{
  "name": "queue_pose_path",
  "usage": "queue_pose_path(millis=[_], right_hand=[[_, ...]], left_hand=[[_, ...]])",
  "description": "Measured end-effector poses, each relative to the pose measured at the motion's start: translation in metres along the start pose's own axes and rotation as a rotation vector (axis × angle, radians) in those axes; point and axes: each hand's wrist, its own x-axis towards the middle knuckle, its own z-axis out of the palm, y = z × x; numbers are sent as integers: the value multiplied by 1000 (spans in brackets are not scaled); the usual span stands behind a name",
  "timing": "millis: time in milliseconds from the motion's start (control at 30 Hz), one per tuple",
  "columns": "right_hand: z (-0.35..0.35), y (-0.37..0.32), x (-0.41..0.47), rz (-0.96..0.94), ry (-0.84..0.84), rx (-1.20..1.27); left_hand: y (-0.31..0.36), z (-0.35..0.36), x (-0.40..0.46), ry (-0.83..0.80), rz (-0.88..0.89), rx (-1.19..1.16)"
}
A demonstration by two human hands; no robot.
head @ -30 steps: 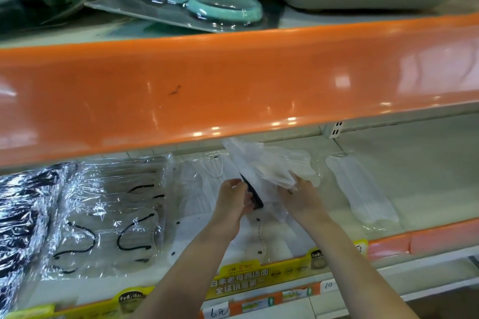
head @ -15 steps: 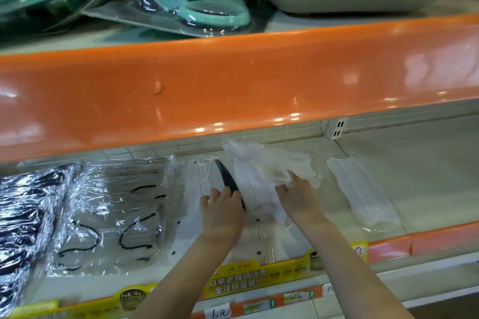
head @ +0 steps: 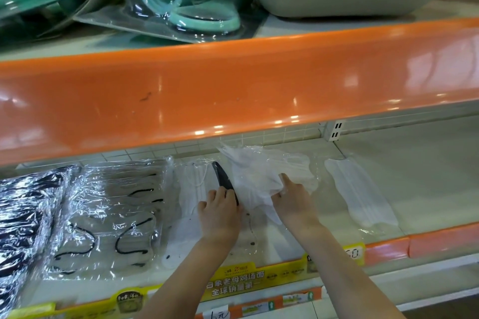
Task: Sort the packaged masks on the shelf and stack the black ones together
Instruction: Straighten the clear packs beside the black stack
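Sorting step: left hand pinches a black mask beside the white bundle gripped by right hand; next, carry it to the black stack, far left of that bundle.

A second ago the left hand pinched the black mask low beside the bundle of white masks. Since then it has pushed the black mask farther back and leftward, its fingers now lying over the near end.

Bare shelf lies open right of the lone white mask; leftward, packaged masks crowd it, and the orange upper shelf edge overhangs closely.
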Motion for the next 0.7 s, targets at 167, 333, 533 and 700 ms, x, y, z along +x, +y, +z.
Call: queue_pose_path(millis=[167,333,533,700], right_hand=[[6,2,-3,-39,3,-9],[10,2,-8,-57,34,-63],[17,4,-9,-77,46,-55],[21,5,-11,-94,65,-76]], left_hand=[[-6,3,1,7,-18,-68],[0,6,5,65,-117,-114],[4,10,14,52,-179,-168],[4,7,20,42,-151,-163]])
